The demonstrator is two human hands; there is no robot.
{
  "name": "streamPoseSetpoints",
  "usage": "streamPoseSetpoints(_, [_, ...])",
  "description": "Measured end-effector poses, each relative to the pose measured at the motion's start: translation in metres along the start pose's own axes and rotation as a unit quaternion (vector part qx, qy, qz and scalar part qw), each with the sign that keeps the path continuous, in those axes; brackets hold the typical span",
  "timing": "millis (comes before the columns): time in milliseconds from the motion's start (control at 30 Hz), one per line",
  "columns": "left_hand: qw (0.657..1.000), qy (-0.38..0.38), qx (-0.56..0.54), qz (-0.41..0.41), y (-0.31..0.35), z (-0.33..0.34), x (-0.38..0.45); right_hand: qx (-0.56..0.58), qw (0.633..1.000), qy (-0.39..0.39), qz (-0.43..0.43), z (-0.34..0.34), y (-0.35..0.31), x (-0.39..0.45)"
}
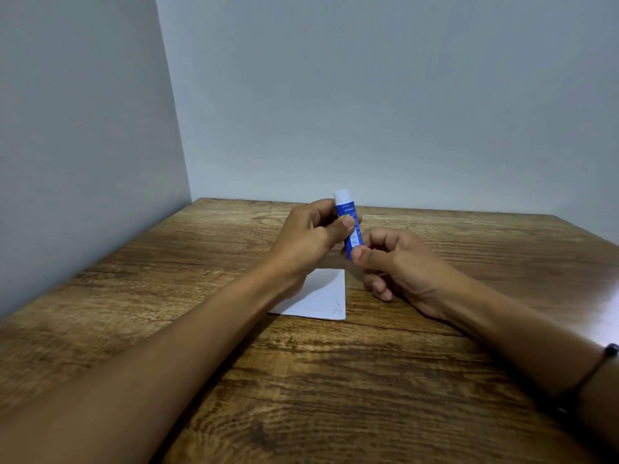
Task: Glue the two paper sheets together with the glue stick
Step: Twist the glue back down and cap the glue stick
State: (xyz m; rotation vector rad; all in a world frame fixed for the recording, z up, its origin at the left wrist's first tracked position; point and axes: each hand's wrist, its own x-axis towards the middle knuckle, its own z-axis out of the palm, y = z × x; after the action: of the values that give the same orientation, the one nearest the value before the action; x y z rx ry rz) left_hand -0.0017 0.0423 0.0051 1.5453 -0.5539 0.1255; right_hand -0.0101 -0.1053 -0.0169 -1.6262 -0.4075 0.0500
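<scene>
A blue glue stick (349, 217) with a white upper end stands nearly upright in the air above the table. My left hand (310, 241) grips its upper part between thumb and fingers. My right hand (398, 262) pinches its lower end with thumb and curled fingers. Below the hands a white paper sheet (323, 299) lies flat on the wooden table (335, 380); my left wrist hides its left part. I cannot tell whether it is one sheet or two stacked.
Grey walls meet in a corner at the table's far left (192, 199). A dark band (603, 360) circles my right wrist. Both forearms stretch over the table's near half.
</scene>
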Motion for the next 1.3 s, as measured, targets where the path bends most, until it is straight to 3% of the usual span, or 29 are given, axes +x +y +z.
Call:
streamPoseSetpoints(100, [1.0,0.004,-0.009,0.004,0.0013,0.0002,0.0007,0.005,1.0,0.011,0.008,0.0006,-0.0007,0.0018])
streamPoseSetpoints(267, [1.0,0.007,-0.016,0.001,0.0016,-0.0021,0.0013,0.022,0.998,-0.054,0.019,-0.0013,-0.0043,-0.0002])
streamPoseSetpoints(500, [1.0,0.005,0.001,0.007,0.0007,-0.0019,0.0008,0.008,1.0,0.006,0.015,0.0012,-0.0019,0.0002])
streamPoseSetpoints(667, [1.0,0.009,-0.012,0.003,0.0015,-0.0029,0.0018,0.038,0.998,-0.05,0.027,0.0002,-0.0055,-0.0007])
streamPoseSetpoints(900, [1.0,0.006,0.007,0.005,0.0008,-0.0028,0.0013,-0.009,1.0,0.016,0.006,0.0034,-0.001,-0.0004])
streamPoseSetpoints(1100, [1.0,0.007,0.001,0.005,0.0018,-0.0028,0.0012,0.002,0.999,-0.037,0.015,0.0021,-0.0044,-0.0026])
streamPoseSetpoints(1300, [1.0,0.007,0.008,0.0,0.0015,-0.0018,0.001,-0.047,0.997,0.054,-0.002,0.0065,0.0007,0.0007])
